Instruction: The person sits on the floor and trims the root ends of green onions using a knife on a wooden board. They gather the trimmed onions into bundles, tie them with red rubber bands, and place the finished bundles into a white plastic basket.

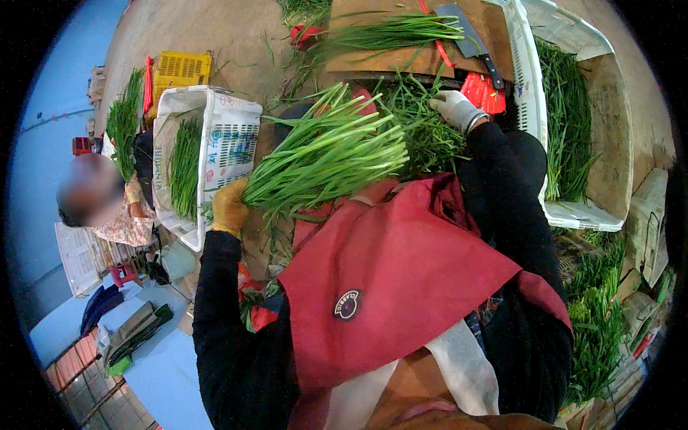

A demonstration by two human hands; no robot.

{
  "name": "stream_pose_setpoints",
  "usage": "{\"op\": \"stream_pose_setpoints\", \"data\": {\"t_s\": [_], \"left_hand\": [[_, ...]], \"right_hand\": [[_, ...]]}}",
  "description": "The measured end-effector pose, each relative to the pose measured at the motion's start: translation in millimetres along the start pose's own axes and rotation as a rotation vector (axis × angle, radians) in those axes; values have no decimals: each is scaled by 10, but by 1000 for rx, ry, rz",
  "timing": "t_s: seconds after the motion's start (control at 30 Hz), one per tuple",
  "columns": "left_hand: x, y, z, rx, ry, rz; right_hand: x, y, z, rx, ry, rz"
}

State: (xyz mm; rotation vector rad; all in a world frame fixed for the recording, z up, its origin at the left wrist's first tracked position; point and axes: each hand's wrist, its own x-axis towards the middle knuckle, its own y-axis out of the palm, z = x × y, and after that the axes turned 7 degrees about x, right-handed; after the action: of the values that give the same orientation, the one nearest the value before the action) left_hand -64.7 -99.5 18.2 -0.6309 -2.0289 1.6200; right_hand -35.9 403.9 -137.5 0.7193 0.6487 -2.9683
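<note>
My left hand (pixel 230 207), in a tan-yellow glove, grips a large bunch of garlic chives (pixel 333 150) by its leafy end. The pale cut stems fan out to the right, above my red apron (pixel 387 258). My right hand (pixel 454 109), in a whitish glove, is at the edge of a heap of loose green leaves (pixel 424 129). Its fingertips reach toward the leaves, and whether they pinch any is unclear. Beyond it, more chives (pixel 398 31) lie on a wooden board (pixel 371 63), beside a cleaver (pixel 463 32) with a black handle.
A white plastic crate (pixel 529 80) with chives stands at right, another white crate (pixel 231 134) at left. Behind the left one is a yellow crate (pixel 183 70). A co-worker (pixel 126 228) at far left holds chives (pixel 124 121). Red ribbon (pixel 443 54) crosses the board.
</note>
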Motion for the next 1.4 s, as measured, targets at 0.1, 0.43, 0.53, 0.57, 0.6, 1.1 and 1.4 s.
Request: {"op": "stream_pose_setpoints", "data": {"t_s": [0.1, 0.43, 0.53, 0.57, 0.6, 1.1, 1.4], "left_hand": [[18, -15, 73, 7, 28, 24], [97, -68, -21, -1, 31, 33], [30, -57, 22, -23, 26, 14], [37, -58, 30, -17, 39, 22], [64, -65, 24, -16, 53, 32], [26, 49, 170, 57, 99, 43], [-190, 309, 314, -161, -82, 181]], "right_hand": [[51, -23, 270, -165, -218, 112], [303, 317, 388, -257, -260, 170], [339, 197, 318, -417, -233, 213], [366, 157, 353, -479, -295, 231], [365, 138, 395, -542, -350, 249], [861, 631, 1045, -212, -283, 174], [401, 285, 104, -16, -74, 226]]}}
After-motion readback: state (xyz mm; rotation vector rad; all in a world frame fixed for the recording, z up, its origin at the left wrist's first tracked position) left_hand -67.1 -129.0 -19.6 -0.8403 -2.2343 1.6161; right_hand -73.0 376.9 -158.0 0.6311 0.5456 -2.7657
